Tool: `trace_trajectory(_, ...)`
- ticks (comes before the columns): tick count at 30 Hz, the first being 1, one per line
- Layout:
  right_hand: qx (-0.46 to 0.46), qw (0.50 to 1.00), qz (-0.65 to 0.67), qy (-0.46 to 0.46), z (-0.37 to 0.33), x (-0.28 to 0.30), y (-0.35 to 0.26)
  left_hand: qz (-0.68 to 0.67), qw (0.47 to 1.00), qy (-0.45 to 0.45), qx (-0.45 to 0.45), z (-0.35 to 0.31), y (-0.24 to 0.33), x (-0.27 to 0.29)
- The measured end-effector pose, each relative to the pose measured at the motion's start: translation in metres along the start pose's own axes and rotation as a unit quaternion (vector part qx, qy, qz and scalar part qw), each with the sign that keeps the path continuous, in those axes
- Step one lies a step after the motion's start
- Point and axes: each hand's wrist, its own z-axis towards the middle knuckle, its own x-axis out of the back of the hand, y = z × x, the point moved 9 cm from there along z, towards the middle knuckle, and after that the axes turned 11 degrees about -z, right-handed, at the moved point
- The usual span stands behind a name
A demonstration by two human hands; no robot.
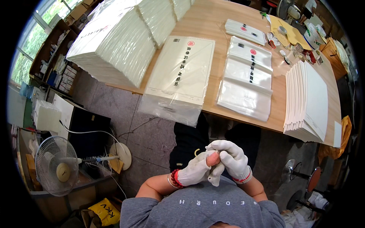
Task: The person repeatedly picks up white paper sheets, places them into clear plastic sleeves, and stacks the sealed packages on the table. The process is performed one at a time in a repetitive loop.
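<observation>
In the head view, I'm seeing the left hand and the right hand touching each other at the lower middle of the frame. Both are wearing white knit gloves, and a bare thumb is poking out between them. The fingers are curling close together, but I'm not able to tell if they are pinching anything.

The gloves could be making the fingers clumsy, and loose knit might be snagging. Near the middle, a clear plastic bag of cream paper is hanging partly past the table edge, so a bump from a knee or arm could be sending it down. At the right, a stack of white paper is sitting fanned out near the edge; a nudge might be making it slide.

The wooden table is filling the upper middle, holding tall wrapped stacks and folded plastic bags. A fan is standing lower left, a round stool is standing lower right, and windows are glowing upper left.
</observation>
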Motion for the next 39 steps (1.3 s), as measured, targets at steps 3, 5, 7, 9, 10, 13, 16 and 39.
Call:
trace_trajectory(3, 0.004, 1.0, 0.008, -0.003, 0.0, 0.0, 0.0, 0.016, 1.0, -0.004, -0.01, 0.001, 0.001, 0.0)
trace_trajectory(5, 0.008, 0.999, 0.041, -0.003, -0.001, -0.002, -0.001, 0.045, 0.999, 0.012, -0.016, 0.001, 0.003, 0.002)
trace_trajectory(7, -0.018, 0.999, 0.04, -0.013, -0.003, -0.004, -0.001, 0.089, 0.995, 0.044, -0.02, 0.0, 0.004, 0.006)
trace_trajectory(9, -0.076, 0.997, 0.005, -0.032, -0.005, -0.007, -0.001, 0.136, 0.989, 0.049, -0.039, -0.001, 0.003, 0.013)
trace_trajectory(10, -0.067, 0.997, 0.003, -0.03, -0.003, -0.006, -0.004, 0.159, 0.985, 0.051, -0.049, -0.001, 0.003, 0.015)
trace_trajectory(13, 0.058, 0.993, -0.1, -0.03, 0.001, -0.003, -0.012, 0.132, 0.991, 0.022, -0.02, 0.0, -0.002, 0.015)
trace_trajectory(16, -0.072, 0.996, 0.014, -0.042, -0.002, -0.003, -0.004, 0.097, 0.994, 0.028, -0.044, 0.002, -0.007, 0.022)
trace_trajectory(39, 0.046, 0.992, -0.116, -0.023, -0.006, 0.02, -0.017, 0.105, 0.992, 0.006, 0.068, 0.017, -0.024, 0.01)
